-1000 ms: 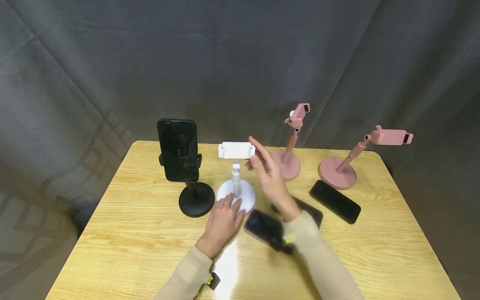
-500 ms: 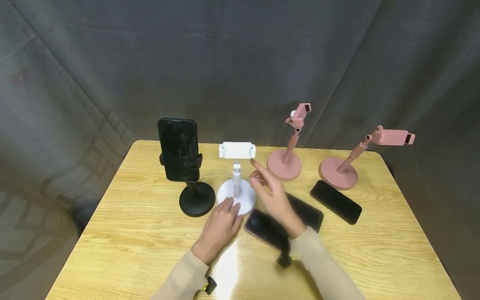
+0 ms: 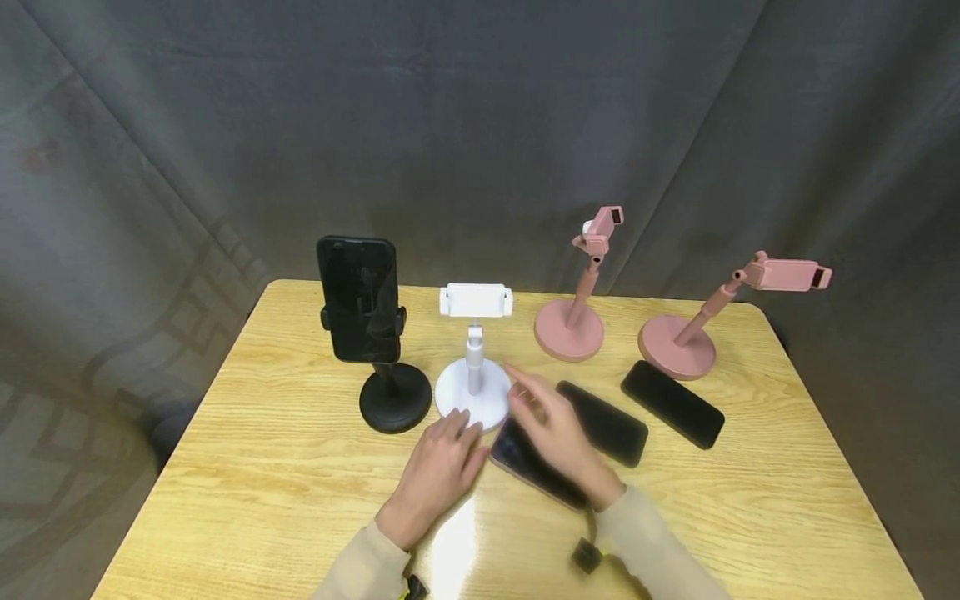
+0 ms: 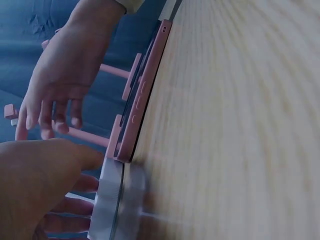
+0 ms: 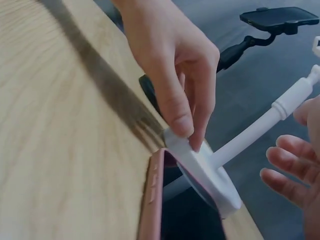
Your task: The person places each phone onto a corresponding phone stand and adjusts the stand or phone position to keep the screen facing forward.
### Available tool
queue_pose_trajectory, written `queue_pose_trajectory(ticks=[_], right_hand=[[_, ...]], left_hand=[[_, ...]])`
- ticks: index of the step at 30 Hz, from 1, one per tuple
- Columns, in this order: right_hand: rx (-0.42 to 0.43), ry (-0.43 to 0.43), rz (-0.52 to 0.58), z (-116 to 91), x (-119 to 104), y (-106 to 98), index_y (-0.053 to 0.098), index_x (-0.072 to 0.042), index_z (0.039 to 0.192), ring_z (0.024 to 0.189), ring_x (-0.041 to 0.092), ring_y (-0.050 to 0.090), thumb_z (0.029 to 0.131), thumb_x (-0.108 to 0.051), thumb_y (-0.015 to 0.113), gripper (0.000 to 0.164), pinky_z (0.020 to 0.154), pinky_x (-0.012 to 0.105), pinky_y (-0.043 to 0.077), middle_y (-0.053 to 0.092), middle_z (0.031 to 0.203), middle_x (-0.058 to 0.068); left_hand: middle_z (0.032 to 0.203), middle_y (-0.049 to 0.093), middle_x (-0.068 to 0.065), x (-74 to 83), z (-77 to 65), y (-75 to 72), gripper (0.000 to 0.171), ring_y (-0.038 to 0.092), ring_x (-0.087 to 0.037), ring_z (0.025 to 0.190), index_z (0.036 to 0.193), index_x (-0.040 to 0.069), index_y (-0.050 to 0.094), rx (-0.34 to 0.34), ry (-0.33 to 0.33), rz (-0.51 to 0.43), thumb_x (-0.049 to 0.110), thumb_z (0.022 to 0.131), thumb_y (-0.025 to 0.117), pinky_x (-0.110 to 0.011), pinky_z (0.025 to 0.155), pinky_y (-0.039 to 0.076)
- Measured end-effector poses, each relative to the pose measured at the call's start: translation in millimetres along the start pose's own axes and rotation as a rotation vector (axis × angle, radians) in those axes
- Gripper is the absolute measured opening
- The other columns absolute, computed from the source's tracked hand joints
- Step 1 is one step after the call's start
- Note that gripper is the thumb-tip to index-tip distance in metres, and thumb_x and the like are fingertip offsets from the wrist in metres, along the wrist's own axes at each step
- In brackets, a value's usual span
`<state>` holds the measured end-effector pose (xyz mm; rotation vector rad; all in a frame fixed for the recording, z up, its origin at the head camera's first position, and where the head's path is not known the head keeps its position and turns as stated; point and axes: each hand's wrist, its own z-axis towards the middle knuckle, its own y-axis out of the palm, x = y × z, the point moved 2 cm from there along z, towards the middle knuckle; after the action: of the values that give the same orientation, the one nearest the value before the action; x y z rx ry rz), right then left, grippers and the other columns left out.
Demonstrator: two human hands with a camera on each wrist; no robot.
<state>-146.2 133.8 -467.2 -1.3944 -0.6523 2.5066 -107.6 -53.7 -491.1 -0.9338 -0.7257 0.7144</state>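
Observation:
A white phone stand (image 3: 474,372) stands upright at mid-table, its clamp (image 3: 476,300) level and holding nothing. My left hand (image 3: 438,467) rests its fingertips on the front edge of the round white base (image 5: 205,175). My right hand (image 3: 551,429) hangs over a dark-screened phone in a pink case (image 3: 525,462), partly covering it. In the left wrist view, my right hand (image 4: 65,75) holds nothing, fingers loosely spread, above the pink-edged phone (image 4: 142,95). To the left, a black stand (image 3: 395,398) holds a black phone (image 3: 358,300) upright.
Two pink stands (image 3: 570,329) (image 3: 677,346) with nothing in their clamps stand at the back right. Two more dark phones (image 3: 603,425) (image 3: 672,404) lie flat in front of them. A grey curtain (image 3: 480,142) hangs behind the wooden table (image 3: 262,467).
My right hand has come away from the white clamp, down and toward me, to above the pink-cased phone. My left hand has slid slightly back toward the base's front edge.

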Motion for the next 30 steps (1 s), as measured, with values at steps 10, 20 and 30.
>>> queue_pose_trajectory(ticks=[10, 20, 30], right_hand=[[-0.017, 0.025, -0.07, -18.4, 2.8, 2.8, 0.052, -0.008, 0.133, 0.089, 0.011, 0.057, 0.093, -0.02, 0.058, 0.042, 0.074, 0.03, 0.055, 0.063, 0.098, 0.001], [-0.035, 0.026, -0.122, -34.8, 11.9, 1.8, 0.054, -0.002, 0.128, 0.086, 0.012, 0.058, 0.089, -0.013, 0.063, 0.042, 0.071, 0.031, 0.056, 0.065, 0.098, 0.005], [-0.05, 0.002, -0.204, -40.9, 13.3, -0.1, 0.053, -0.003, 0.13, 0.093, 0.013, 0.057, 0.088, -0.016, 0.064, 0.045, 0.078, 0.035, 0.055, 0.064, 0.104, 0.006]], left_hand=[[0.12, 0.063, -0.015, -1.7, -12.5, -3.4, 0.035, 0.054, -0.027, 0.114, 0.11, 0.008, 0.069, -0.001, -0.012, -0.011, 0.033, 0.087, 0.063, -0.044, 0.097, 0.046], [0.12, 0.063, -0.013, -3.8, -23.5, -7.4, 0.034, 0.054, -0.025, 0.114, 0.109, 0.009, 0.07, 0.014, -0.003, -0.05, 0.035, 0.087, 0.062, -0.044, 0.096, 0.047], [0.119, 0.063, -0.012, -2.2, -27.4, -6.8, 0.034, 0.054, -0.023, 0.113, 0.108, 0.009, 0.07, 0.026, 0.003, -0.047, 0.035, 0.087, 0.062, -0.042, 0.098, 0.044]])
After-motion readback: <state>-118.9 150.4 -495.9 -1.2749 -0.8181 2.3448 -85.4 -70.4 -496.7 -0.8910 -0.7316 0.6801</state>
